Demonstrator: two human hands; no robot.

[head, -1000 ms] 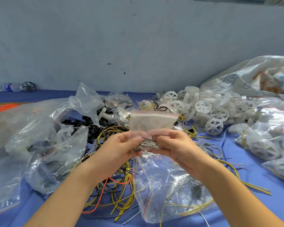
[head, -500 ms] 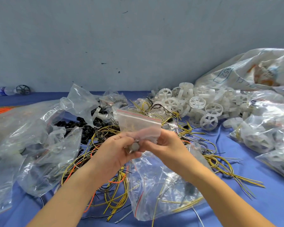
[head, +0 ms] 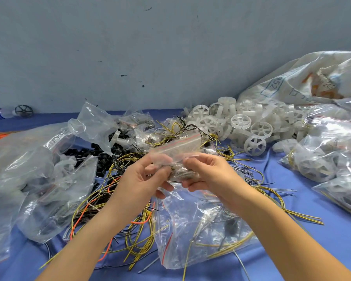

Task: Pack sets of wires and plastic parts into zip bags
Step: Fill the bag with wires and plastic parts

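Observation:
A small clear zip bag [head: 177,148] with a red zip line is held in mid-air over the table centre. My left hand [head: 142,179] pinches its left side and my right hand [head: 208,175] pinches its right side. Small grey metal parts [head: 180,172] fill the bag's lower half between my fingers. Beneath my hands lie tangled yellow, orange and black wires [head: 130,224] and a larger clear bag [head: 201,230] holding wires. A heap of white plastic wheels [head: 241,126] sits behind on the right.
The blue table cloth [head: 292,199] carries crumpled clear bags [head: 39,179] at the left, black plastic rings [head: 101,157], filled bags of white wheels [head: 332,159] at the right and a large printed sack [head: 312,80]. A bottle [head: 2,113] lies by the grey wall.
The zip bag has tipped from upright toward a slant, its zip edge now pointing up and right. My hands have spread slightly apart along the bag.

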